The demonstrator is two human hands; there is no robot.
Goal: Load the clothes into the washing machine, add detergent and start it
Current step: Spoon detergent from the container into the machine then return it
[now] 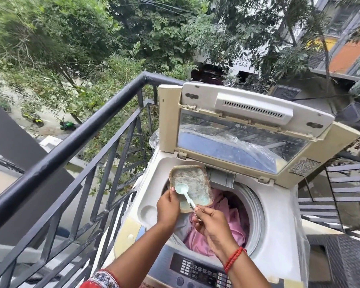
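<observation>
A top-loading washing machine (279,235) stands on a balcony with its lid (247,129) folded up. Pink and grey clothes (220,231) lie in the drum. My left hand (167,207) holds a ridged, square dish (193,183) tilted over the drum's far left rim, with pale blue-green detergent on it. My right hand (211,223) pinches the handle of a small spoon (184,192) whose bowl rests on the dish, coated in the same detergent. The control panel (202,271) with buttons sits at the near edge.
A black metal railing (75,136) runs along the left, close to the machine, with a drop to a street and trees beyond. A spiral metal stair (337,202) descends on the right. A grey detergent drawer slot (220,178) sits under the lid hinge.
</observation>
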